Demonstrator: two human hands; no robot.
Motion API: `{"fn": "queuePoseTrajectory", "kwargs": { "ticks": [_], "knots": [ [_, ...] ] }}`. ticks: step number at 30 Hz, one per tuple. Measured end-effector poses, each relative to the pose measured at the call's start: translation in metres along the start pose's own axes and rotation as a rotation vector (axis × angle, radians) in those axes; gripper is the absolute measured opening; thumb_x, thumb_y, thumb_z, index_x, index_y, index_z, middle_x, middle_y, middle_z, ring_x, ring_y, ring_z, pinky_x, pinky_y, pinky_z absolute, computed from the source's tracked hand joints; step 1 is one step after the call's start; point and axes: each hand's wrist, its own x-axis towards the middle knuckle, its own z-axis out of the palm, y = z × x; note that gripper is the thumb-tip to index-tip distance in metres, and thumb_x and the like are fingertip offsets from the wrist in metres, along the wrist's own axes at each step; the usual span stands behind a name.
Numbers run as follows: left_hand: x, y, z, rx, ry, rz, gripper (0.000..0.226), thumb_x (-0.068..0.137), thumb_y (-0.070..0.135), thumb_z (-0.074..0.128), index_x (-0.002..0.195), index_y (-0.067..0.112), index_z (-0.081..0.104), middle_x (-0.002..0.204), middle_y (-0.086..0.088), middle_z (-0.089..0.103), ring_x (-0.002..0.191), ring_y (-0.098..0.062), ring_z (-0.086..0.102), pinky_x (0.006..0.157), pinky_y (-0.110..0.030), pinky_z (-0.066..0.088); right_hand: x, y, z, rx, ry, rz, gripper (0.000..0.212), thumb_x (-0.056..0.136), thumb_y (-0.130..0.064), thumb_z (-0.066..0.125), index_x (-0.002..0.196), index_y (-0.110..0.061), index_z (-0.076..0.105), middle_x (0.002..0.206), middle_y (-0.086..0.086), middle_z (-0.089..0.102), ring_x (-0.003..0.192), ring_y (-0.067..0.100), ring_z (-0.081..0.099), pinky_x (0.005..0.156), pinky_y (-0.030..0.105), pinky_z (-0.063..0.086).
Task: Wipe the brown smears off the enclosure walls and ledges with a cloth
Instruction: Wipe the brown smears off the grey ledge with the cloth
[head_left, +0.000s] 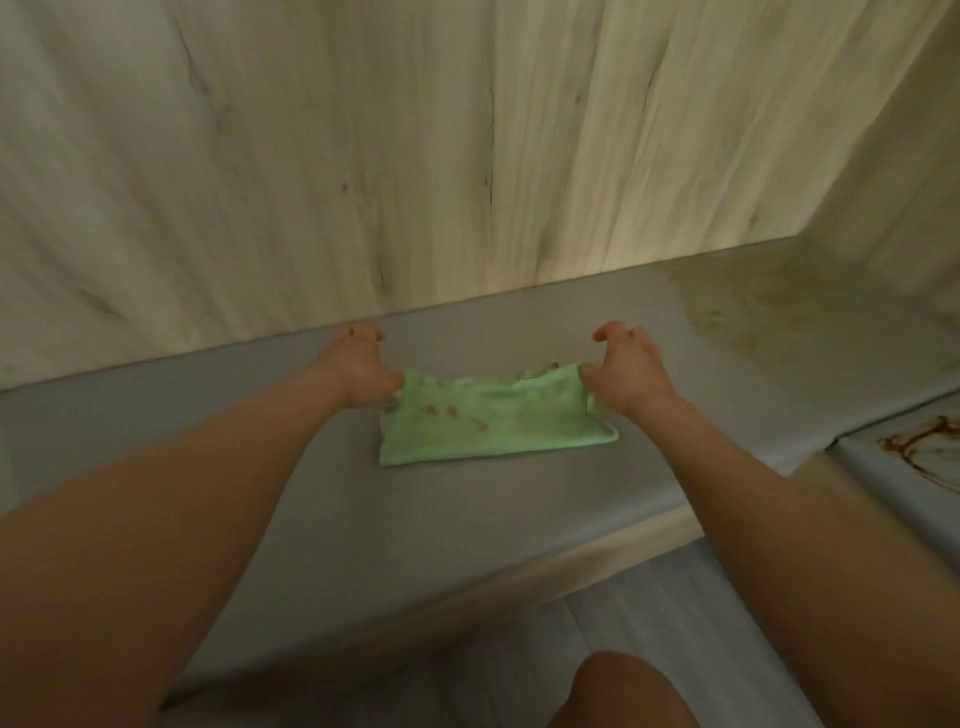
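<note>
**Surface and room.** Grey ledge (208, 441), matt, running left to right under the cloth (493, 421). Behind the cloth stands a pale wood-grain wall (363, 156) with dark streaks in the grain. Far to the cloth's right a side wall (909, 182) of the same finish meets it in a corner. Below the cloth, past the ledge's front edge, lies a grey plank floor (649, 597). A bare knee (623, 691) shows at the bottom edge.

**Cloth.** Light green and soft, folded into a rough rectangle. Its lower part lies flat on the ledge and its upper edge is lifted and rumpled. Several small brown spots mark the left and middle of its face, and a fainter yellowish tinge shows toward its right.

**Hands.** The left hand (361, 371) is at the cloth's upper left corner, its grip closed on the fabric with the thumb against it. The right hand (626, 371) is at the upper right corner, pinching the raised edge. On both, the remaining fingers are curled above the cloth, well short of the wall.

**Smears.** A dull brownish haze (753, 306) spreads over the ledge to the cloth's upper right, near the corner. A dark brown squiggle (919, 447) sits on a lower step (872, 467) to the cloth's right.

**Count.** Cloth — one. Hands — two. Walls, two. Ledge levels, two. Smeared patches, two.
</note>
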Motion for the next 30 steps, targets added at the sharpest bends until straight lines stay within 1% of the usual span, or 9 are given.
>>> {"fn": "queuePoseTrajectory", "kwargs": {
  "ticks": [3,7,12,14,17,20,22,25,30],
  "knots": [
    [0.002,-0.006,0.022,0.036,0.138,0.242,0.030,0.089,0.013,0.065,0.118,0.008,0.060,0.116,-0.013,0.059,0.113,-0.036,0.059,0.092,-0.034,0.046,-0.018,-0.020,0.025,-0.012,0.089,-0.085,0.026,0.094,-0.024,0.062,0.113,-0.006,0.060,0.117,0.022,0.060,0.110,0.043,0.057,0.092,0.042,0.046],
    [-0.007,-0.006,0.050,0.251,-0.202,0.497,0.024,0.088,0.013,0.066,0.112,0.015,0.071,0.111,-0.004,0.059,0.109,-0.028,0.061,0.095,-0.030,0.046,-0.042,-0.029,0.058,-0.164,-0.246,-0.179,0.040,0.097,-0.038,0.057,0.122,-0.007,0.058,0.123,0.022,0.060,0.116,0.040,0.058,0.095,0.042,0.049],
    [-0.021,0.016,0.059,0.268,-0.376,0.475,0.034,0.088,0.033,0.067,0.121,0.027,0.072,0.108,0.007,0.062,0.107,-0.017,0.062,0.086,-0.020,0.044,-0.029,0.008,0.042,-0.242,-0.285,-0.172,0.044,0.099,-0.047,0.061,0.136,-0.023,0.055,0.138,0.014,0.050,0.133,0.036,0.045,0.110,0.041,0.041],
    [-0.029,0.037,0.064,0.137,-0.518,0.455,0.024,0.088,0.030,0.065,0.109,0.030,0.077,0.093,0.015,0.067,0.091,-0.008,0.064,0.077,-0.017,0.047,-0.017,0.028,0.028,-0.285,-0.257,-0.121,0.044,0.098,-0.046,0.062,0.137,-0.025,0.056,0.141,0.012,0.050,0.135,0.036,0.044,0.110,0.042,0.040],
    [-0.036,0.065,0.074,-0.084,-0.630,0.388,0.024,0.090,0.010,0.060,0.092,0.027,0.077,0.094,-0.001,0.077,0.085,-0.012,0.070,0.079,-0.025,0.056,-0.012,0.031,0.025,-0.412,-0.142,-0.043,0.039,0.099,-0.033,0.057,0.134,-0.016,0.059,0.134,0.015,0.054,0.127,0.038,0.048,0.104,0.043,0.043],
    [-0.027,0.079,0.074,-0.233,-0.435,0.296,0.037,0.088,-0.010,0.049,0.078,0.018,0.071,0.081,-0.007,0.072,0.076,-0.024,0.069,0.059,-0.020,0.052,-0.033,-0.004,0.054,-0.418,-0.030,-0.076,0.046,0.098,-0.036,0.046,0.127,-0.003,0.060,0.128,0.020,0.058,0.121,0.039,0.049,0.107,0.045,0.039],
    [-0.017,0.079,0.067,-0.167,-0.213,0.294,0.033,0.085,-0.006,0.052,0.074,0.018,0.071,0.079,-0.005,0.072,0.084,-0.028,0.070,0.068,-0.025,0.054,-0.058,-0.031,0.086,-0.286,-0.037,-0.105,0.069,0.102,-0.053,0.037,0.141,0.003,0.049,0.143,0.028,0.048,0.135,0.042,0.040,0.118,0.047,0.027],
    [-0.007,0.079,0.071,-0.026,-0.045,0.284,0.024,0.086,0.003,0.053,0.088,0.006,0.077,0.094,-0.016,0.076,0.095,-0.032,0.069,0.081,-0.035,0.055,-0.076,-0.038,0.112,-0.186,-0.119,-0.054,0.093,0.100,-0.070,0.024,0.164,-0.005,0.010,0.171,0.022,0.004,0.158,0.037,0.001,0.128,0.049,-0.003],
    [0.007,0.098,0.102,-0.012,0.005,0.304,0.019,0.093,0.014,0.054,0.090,0.008,0.072,0.105,-0.016,0.075,0.102,-0.034,0.068,0.086,-0.036,0.052,-0.037,0.034,0.080,-0.234,-0.046,0.055,0.094,0.097,-0.074,0.022,0.166,-0.014,0.003,0.173,0.015,-0.004,0.159,0.032,-0.008,0.128,0.048,-0.007]
  ]
}}
